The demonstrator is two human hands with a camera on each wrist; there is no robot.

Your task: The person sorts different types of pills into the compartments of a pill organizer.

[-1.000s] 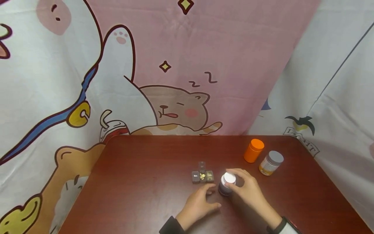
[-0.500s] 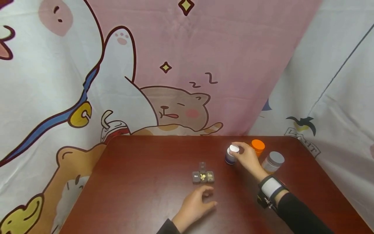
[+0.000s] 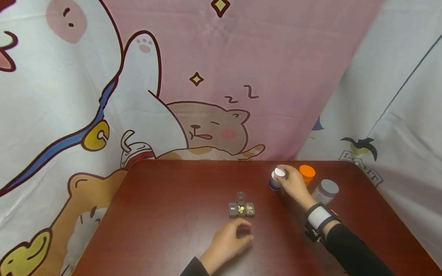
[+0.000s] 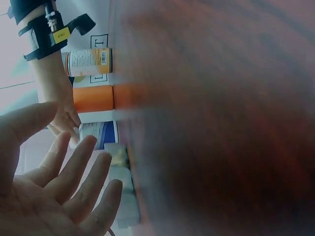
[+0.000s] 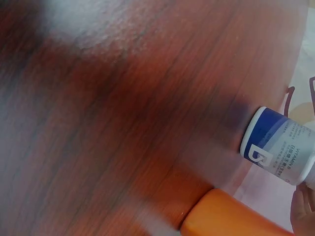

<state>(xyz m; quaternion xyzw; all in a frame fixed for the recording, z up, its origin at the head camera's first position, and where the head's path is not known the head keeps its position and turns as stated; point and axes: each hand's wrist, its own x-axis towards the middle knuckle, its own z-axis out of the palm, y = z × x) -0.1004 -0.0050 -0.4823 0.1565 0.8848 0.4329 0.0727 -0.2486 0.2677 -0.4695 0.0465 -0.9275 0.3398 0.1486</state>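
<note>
My right hand (image 3: pixel 294 183) pinches the white cap of a white-and-blue vitamin B bottle (image 3: pixel 274 184) near the table's far edge. In the right wrist view the bottle's label (image 5: pixel 275 147) reads "VITAMIN B", and it stands upright on the table. Nearer to me lies a small grey pill organizer (image 3: pixel 233 210); one lid stands up and yellowish tablets (image 3: pixel 241 209) show in its middle compartment. Just in front of it hovers my left hand (image 3: pixel 228 241), holding nothing, fingers loosely bent and thumb apart. The left wrist view shows its spread fingers (image 4: pixel 81 172).
Beside my right hand stands an orange bottle (image 3: pixel 306 172), partly hidden by the hand. A jar with a grey lid (image 3: pixel 326 191) is to its right, close to my right wrist. A patterned cloth (image 3: pixel 214 76) hangs behind the brown table (image 3: pixel 165 214).
My right hand has carried the vitamin bottle from beside the pill organizer to the far side, next to the orange bottle. My left hand has drawn slightly back and left.
</note>
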